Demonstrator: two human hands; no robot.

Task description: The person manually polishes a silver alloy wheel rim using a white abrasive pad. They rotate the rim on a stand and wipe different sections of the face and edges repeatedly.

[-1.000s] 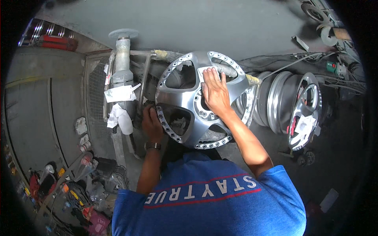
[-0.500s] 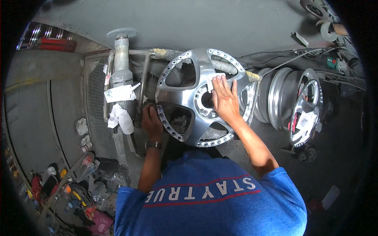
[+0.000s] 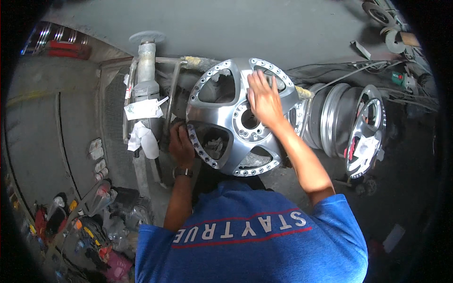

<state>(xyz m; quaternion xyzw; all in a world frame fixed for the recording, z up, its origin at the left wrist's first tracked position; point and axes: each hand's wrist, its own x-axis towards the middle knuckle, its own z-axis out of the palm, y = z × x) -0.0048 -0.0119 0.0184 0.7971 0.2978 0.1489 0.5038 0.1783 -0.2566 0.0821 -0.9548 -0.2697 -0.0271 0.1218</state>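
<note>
Before me stands a silver alloy wheel face [image 3: 222, 114], with wide spokes, a round hub hole and small bolt holes along its rim. My right hand [image 3: 265, 100] lies on the upper spoke, just above the hub, its fingers a little blurred. It presses a pale sheet, like sandpaper, against the metal; only a sliver shows beside the fingers. At the wheel's left edge my left hand [image 3: 181, 145] is in shadow, its fingers curled against the rim. Its fingertips are partly hidden.
A motor with a disc [image 3: 147, 37] and white paper [image 3: 141, 109] on it stands left. Right of the wheel lie a rim barrel [image 3: 337, 118] and another wheel face [image 3: 365, 134]. A grey wall runs behind; cables trail at upper right. Bags and tools clutter the lower left.
My right hand has slid up and slightly left along the spoke, away from the hub, and the pale sheet shows less. My left hand and the wheel have barely moved.
</note>
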